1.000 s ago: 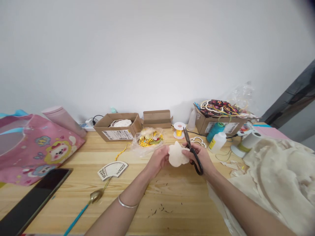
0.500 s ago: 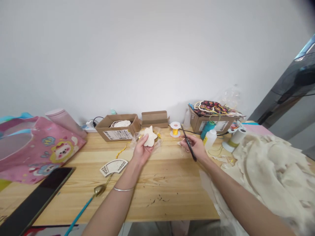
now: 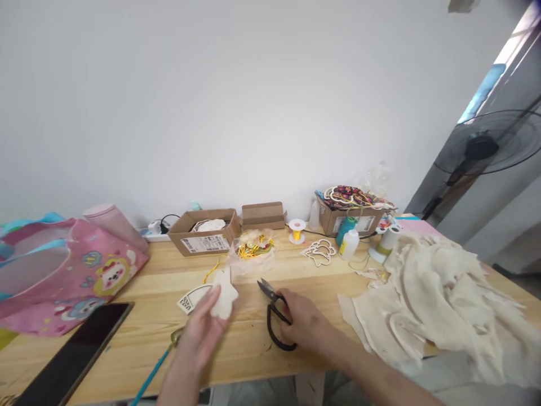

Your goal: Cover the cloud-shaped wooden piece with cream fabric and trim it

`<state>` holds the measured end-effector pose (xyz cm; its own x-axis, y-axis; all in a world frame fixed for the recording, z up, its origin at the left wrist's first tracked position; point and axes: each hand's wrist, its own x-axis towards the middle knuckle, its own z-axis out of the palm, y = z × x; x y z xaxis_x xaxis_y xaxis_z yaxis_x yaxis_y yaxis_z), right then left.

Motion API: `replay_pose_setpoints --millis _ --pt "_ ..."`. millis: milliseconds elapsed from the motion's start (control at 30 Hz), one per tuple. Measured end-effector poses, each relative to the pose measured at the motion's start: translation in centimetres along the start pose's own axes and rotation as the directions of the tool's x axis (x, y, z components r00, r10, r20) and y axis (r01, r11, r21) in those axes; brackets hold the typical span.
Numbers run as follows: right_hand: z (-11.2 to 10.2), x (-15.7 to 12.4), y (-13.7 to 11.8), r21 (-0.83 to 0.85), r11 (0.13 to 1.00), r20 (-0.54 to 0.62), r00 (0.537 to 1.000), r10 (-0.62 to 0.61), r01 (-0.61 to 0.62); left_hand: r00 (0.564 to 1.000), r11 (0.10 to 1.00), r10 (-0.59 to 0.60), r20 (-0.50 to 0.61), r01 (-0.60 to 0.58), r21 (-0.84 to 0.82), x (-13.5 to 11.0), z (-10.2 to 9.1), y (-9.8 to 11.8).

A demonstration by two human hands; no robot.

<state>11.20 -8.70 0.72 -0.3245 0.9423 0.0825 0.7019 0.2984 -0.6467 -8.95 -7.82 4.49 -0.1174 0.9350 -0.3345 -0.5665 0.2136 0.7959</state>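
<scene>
My left hand (image 3: pixel 205 318) is closed around a cream, star-shaped cloth piece (image 3: pixel 225 296), with the thumb lying across its edge. A pair of black-handled scissors (image 3: pixel 279 322) is in my right hand (image 3: pixel 306 321), fingers at the handles and blades pointing up and left, slightly parted. The blades are apart from the cloth piece. Under and behind my left hand lies a wooden fan-shaped cutout (image 3: pixel 188 301) with yellow cord. Pale outline cutouts (image 3: pixel 320 252), one star-like, rest on the table beyond my right hand.
At the back stand a small carton (image 3: pixel 205 232), a yellow thread spool (image 3: pixel 297 231), a white bottle (image 3: pixel 350 245) and a filled carton (image 3: pixel 350 214). Yellow cords (image 3: pixel 253 246) lie on plastic. Cream fabric (image 3: pixel 439 299) heaps at right; a phone (image 3: pixel 78 355) and pink bag (image 3: pixel 80 273) are left.
Both hands have come nearer to me, the left one carrying the star-shaped cloth piece. The scissors have turned and now point left. The outline cutouts now lie free of my right hand.
</scene>
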Motion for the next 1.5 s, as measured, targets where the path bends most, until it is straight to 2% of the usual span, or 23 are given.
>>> replay_pose_setpoints --millis 67,100,167,233,267,367,433,500,567,700,800,867,967,1067,1133,1233,1333,1400,1500 --pt "1.6 -0.1 -1.4 -0.068 0.998 -0.111 0.994 -0.011 0.003 0.998 0.996 -0.023 0.066 0.029 -0.088 -0.8 -0.8 -2.7" --pt "2.1 -0.2 -2.2 -0.117 0.993 -0.115 0.993 -0.04 0.027 0.993 0.991 -0.053 0.102 0.065 -0.119 -1.0 -0.8 -3.9" --pt "2.1 0.0 -3.6 -0.205 0.971 -0.034 0.991 -0.128 0.119 0.978 0.976 -0.123 0.168 0.151 -0.16 -1.2 -0.3 -5.6" --pt "0.7 0.8 -4.0 -0.278 0.946 0.057 0.986 -0.157 0.167 0.969 0.966 -0.174 0.177 0.202 -0.159 -0.9 0.4 -6.5" --pt "-0.5 1.5 -3.6 -0.336 0.929 0.093 0.987 -0.129 0.153 0.972 0.967 -0.165 0.167 0.192 -0.167 -0.7 0.7 -6.6" --pt "-4.7 4.5 -0.7 -0.496 0.868 -0.004 1.0 0.002 -0.004 0.984 0.976 -0.122 0.127 0.142 -0.165 0.1 1.0 -6.4" --pt "-6.7 6.4 1.8 -0.583 0.81 -0.028 0.998 0.051 -0.057 0.986 0.979 -0.122 0.111 0.138 -0.152 0.5 0.8 -6.2" --pt "-7.4 7.7 3.8 -0.64 0.768 0.02 0.999 0.041 -0.019 0.986 0.978 -0.128 0.111 0.144 -0.15 0.6 0.5 -6.1" --pt "-7.0 8.2 4.8 -0.668 0.741 0.087 0.996 0.0 0.058 0.986 0.978 -0.125 0.113 0.142 -0.155 0.5 0.3 -6.1" --pt "-6.3 7.1 4.8 -0.644 0.722 0.248 0.962 -0.115 0.253 0.982 0.977 -0.135 0.129 0.154 -0.15 0.3 0.0 -6.3" --pt "-7.6 5.8 5.0 -0.575 0.727 0.374 0.911 -0.174 0.375 0.976 0.974 -0.161 0.146 0.181 -0.136 0.4 -0.3 -6.5" --pt "-8.9 5.6 5.5 -0.56 0.739 0.39 0.906 -0.163 0.374 0.972 0.973 -0.175 0.158 0.195 -0.12 0.5 -0.5 -6.6" --pt "-9.8 6.7 6.2 -0.605 0.75 0.292 0.951 -0.104 0.267 0.97 0.976 -0.177 0.167 0.195 -0.099 0.5 -0.3 -6.6" --pt "-9.0 8.9 6.5 -0.631 0.762 0.189 0.982 -0.032 0.146 0.971 0.976 -0.179 0.158 0.195 -0.092 0.2 0.1 -6.4" --pt "-8.3 10.4 6.6 -0.614 0.781 0.177 0.984 -0.006 0.115 0.972 0.976 -0.183 0.148 0.198 -0.096 0.1 0.2 -6.3" --pt "-8.2 12.1 6.6 -0.551 0.82 0.234 0.972 -0.024 0.153 0.972 0.975 -0.181 0.147 0.197 -0.102 0.1 -0.2 -6.3" --pt "-9.3 13.2 6.8 -0.478 0.848 0.315 0.946 -0.078 0.229 0.968 0.974 -0.184 0.169 0.202 -0.099 0.2 -0.5 -6.5" --pt "-9.9 13.5 7.0 -0.45 0.85 0.372 0.923 -0.1 0.273 0.964 0.972 -0.194 0.183 0.215 -0.098 0.1 -0.5 -6.5" --pt "-9.5 12.6 7.0 -0.439 0.834 0.463 0.879 -0.11 0.336 0.962 0.969 -0.201 0.185 0.223 -0.109 -0.1 -0.3 -6.5"
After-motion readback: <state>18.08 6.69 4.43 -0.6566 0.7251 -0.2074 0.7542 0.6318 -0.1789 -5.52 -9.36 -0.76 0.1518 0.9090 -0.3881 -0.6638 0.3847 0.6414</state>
